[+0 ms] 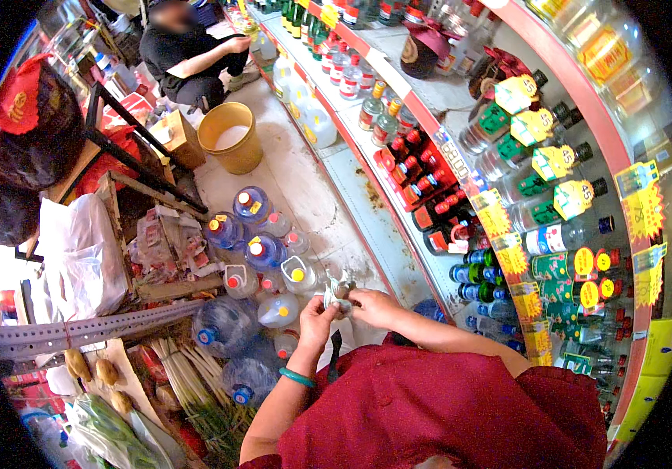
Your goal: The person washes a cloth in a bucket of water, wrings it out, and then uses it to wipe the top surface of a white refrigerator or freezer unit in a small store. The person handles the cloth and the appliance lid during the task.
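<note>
A crumpled, pale grey-green cloth or glove-like bundle (337, 294) is held between my two hands at the picture's middle; its exact kind cannot be told. My left hand (316, 319), below a green bangle on the wrist, pinches its left side with thumb and fingers. My right hand (371, 306) grips the bundle's right side. Just beyond my hands on the floor stand plastic jugs, among them a clear one with a yellow cap (299, 274) and a milky one (278, 310). My dark red shirt fills the lower part of the view.
Shelves of bottles (547, 205) with a red edge curve along the right. Large water bottles (224, 328) stand at the left, near a rack with potatoes (107, 371) and scallions (189, 375). Farther off, a yellow bucket (230, 138) stands near a crouching person (195, 64).
</note>
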`<state>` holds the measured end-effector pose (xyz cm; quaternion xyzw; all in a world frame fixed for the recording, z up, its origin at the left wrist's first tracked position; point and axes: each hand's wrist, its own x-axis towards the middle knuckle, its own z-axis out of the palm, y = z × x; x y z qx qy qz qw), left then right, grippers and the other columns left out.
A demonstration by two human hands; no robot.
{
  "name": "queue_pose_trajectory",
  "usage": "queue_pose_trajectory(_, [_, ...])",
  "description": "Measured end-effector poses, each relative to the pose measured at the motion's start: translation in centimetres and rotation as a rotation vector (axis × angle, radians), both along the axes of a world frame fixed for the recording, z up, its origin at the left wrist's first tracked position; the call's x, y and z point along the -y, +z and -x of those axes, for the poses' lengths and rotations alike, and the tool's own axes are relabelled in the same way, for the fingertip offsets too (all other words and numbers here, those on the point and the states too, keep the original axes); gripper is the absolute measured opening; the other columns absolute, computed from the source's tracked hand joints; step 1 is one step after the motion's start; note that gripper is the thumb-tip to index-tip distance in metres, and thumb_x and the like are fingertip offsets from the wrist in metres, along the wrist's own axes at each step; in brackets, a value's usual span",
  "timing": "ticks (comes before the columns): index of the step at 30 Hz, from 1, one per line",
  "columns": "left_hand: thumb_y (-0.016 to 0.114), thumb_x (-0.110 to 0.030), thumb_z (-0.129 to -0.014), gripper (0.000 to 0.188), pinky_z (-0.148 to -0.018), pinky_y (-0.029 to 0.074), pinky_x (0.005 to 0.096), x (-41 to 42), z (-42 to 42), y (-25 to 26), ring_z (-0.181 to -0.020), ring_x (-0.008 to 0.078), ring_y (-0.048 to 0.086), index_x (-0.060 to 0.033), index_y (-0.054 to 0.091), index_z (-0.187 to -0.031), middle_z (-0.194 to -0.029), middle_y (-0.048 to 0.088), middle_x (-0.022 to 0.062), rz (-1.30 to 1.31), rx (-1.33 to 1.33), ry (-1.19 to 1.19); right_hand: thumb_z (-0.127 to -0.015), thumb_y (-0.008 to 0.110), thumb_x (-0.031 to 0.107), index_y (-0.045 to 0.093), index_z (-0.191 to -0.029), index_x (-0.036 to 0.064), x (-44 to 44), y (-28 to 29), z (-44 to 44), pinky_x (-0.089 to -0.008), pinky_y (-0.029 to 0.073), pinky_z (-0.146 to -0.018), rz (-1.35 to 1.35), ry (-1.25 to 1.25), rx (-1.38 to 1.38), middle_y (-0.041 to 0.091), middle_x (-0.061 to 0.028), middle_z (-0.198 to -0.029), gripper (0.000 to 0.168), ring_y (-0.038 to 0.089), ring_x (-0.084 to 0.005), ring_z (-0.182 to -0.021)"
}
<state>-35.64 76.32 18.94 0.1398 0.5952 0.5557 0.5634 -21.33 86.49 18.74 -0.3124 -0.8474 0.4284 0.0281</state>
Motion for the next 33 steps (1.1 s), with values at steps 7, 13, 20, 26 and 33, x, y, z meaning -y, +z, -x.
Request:
queue_pose_trajectory(7, [0.058,-0.014,-0.084,0.010,-0.057,0.037,0.0219,-0.4,4.5,-0.1,-0.063,0.0064,0.045,-0.0051,0.055,-0.087,-0.071,0.053,-0.0024,0.048,0.015,0.073,-0.078,0.054,0.018,0.053,-0.090,0.003,-2.9,0.9,3.6,-0.0360,0.044,-0.060,0.290,-0.280,0.014,0.059,-0.0127,-0.070,0.020,0.058,-0.0234,-0.065])
queue_pose_trajectory(13, [0.058,-0.019,-0.085,0.013,-0.055,0.038,0.0232,0.3,8.3,-1.7,-0.061,0.0079,0.048,-0.0066,0.054,-0.084,-0.069,0.052,-0.0021,0.092,0.139,0.061,-0.080,0.054,0.013,0.051,-0.088,0.002,-5.4,-1.1,7.4,-0.0288,0.040,-0.056,0.374,-0.394,-0.212,0.054,-0.0052,-0.068,0.014,0.049,-0.0120,-0.062])
queue_pose_trajectory(20, [0.057,-0.018,-0.085,0.011,-0.055,0.040,0.0219,2.7,12.0,-2.0,-0.059,0.0092,0.048,-0.0077,0.054,-0.088,-0.069,0.052,-0.0009,0.143,0.079,0.272,-0.082,0.050,0.011,0.051,-0.089,0.005,-11.3,2.0,12.2,-0.0254,0.041,-0.062,0.513,-0.536,-0.326,0.054,-0.0022,-0.076,0.009,0.050,-0.0105,-0.069])
queue_pose_trajectory(26, [0.056,-0.015,-0.085,0.009,-0.052,0.039,0.0203,5.7,15.6,-3.5,-0.061,0.0075,0.050,-0.0067,0.056,-0.090,-0.073,0.055,-0.0003,0.210,0.012,0.537,-0.082,0.049,0.012,0.052,-0.095,0.007,-18.0,2.6,16.4,-0.0261,0.042,-0.065,0.516,-0.523,-0.357,0.056,-0.0016,-0.082,0.014,0.052,-0.0104,-0.072])
queue_pose_trajectory(33, [0.055,-0.016,-0.086,0.008,-0.049,0.037,0.0203,5.9,17.4,-4.9,-0.057,0.0073,0.047,-0.0076,0.054,-0.087,-0.067,0.050,-0.0015,0.254,0.020,0.870,-0.083,0.048,0.013,0.053,-0.096,0.008,-27.5,0.2,22.8,-0.0244,0.041,-0.063,0.485,-0.404,-0.240,0.055,0.0004,-0.080,0.014,0.050,-0.0082,-0.070])
